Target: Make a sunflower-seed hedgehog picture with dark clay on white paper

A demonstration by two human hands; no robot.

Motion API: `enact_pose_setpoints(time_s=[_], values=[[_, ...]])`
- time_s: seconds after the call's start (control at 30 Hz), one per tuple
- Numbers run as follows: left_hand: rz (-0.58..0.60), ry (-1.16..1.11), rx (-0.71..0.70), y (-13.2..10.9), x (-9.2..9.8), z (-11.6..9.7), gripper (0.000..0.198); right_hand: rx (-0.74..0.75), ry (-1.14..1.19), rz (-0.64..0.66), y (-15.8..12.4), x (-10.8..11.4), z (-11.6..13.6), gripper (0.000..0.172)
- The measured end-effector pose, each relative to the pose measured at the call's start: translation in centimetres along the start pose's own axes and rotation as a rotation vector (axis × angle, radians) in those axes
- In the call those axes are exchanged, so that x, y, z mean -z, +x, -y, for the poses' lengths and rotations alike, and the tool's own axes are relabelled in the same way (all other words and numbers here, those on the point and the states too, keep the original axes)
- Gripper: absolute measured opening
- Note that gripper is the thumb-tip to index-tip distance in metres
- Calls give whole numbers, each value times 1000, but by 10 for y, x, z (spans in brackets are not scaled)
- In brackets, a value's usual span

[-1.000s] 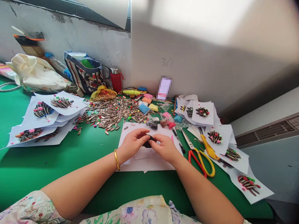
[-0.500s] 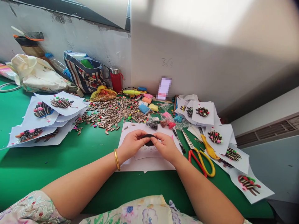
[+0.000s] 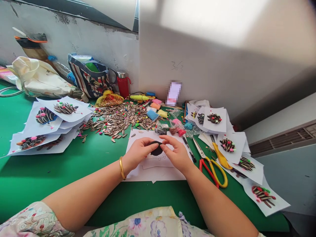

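Note:
A lump of black clay [image 3: 157, 150] sits pinched between the fingertips of both hands, just above a white sheet of paper [image 3: 144, 171] with a printed outline. My left hand [image 3: 139, 152], with a gold bangle on the wrist, has its fingers curled round the clay's left side. My right hand [image 3: 175, 154] presses the clay from the right with thumb and forefinger, the other fingers raised a little.
A heap of sunflower seeds [image 3: 116, 120] lies behind the paper. Small clay packets [image 3: 152, 115] lie beyond it. Scissors with yellow and red handles [image 3: 212, 168] lie to the right. Finished seed pictures on paper [image 3: 45, 116] are stacked left and right [image 3: 228, 144]. Bags [image 3: 90, 79] and a red bottle [image 3: 122, 84] stand by the wall.
Both hands have kept working the black clay in place; it has gone from a stretched shape to a flatter, rounder lump, and my right fingers have lifted slightly.

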State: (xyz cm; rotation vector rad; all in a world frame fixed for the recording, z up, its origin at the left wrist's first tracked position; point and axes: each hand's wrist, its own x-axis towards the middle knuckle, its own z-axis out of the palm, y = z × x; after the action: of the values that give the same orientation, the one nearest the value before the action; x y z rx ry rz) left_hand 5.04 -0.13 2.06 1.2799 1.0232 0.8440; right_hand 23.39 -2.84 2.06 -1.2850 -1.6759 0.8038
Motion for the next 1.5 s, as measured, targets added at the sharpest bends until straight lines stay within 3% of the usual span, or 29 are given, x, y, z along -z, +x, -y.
enact_pose_setpoints(time_s=[0.2,0.53,1.0,1.33,1.5], values=[[62,-68,-3,-1,-1,-2,35,172,13,72,1,0,-1,29],[51,19,21,-1,-1,-5,27,170,46,82,1,1,1,26],[147,107,32,-1,0,-2,29,123,154,189,1,1,1,27],[50,-32,24,0,1,-4,33,78,143,100,4,0,-4,24],[105,-267,103,-1,-2,-1,39,80,116,28,4,0,-6,24]])
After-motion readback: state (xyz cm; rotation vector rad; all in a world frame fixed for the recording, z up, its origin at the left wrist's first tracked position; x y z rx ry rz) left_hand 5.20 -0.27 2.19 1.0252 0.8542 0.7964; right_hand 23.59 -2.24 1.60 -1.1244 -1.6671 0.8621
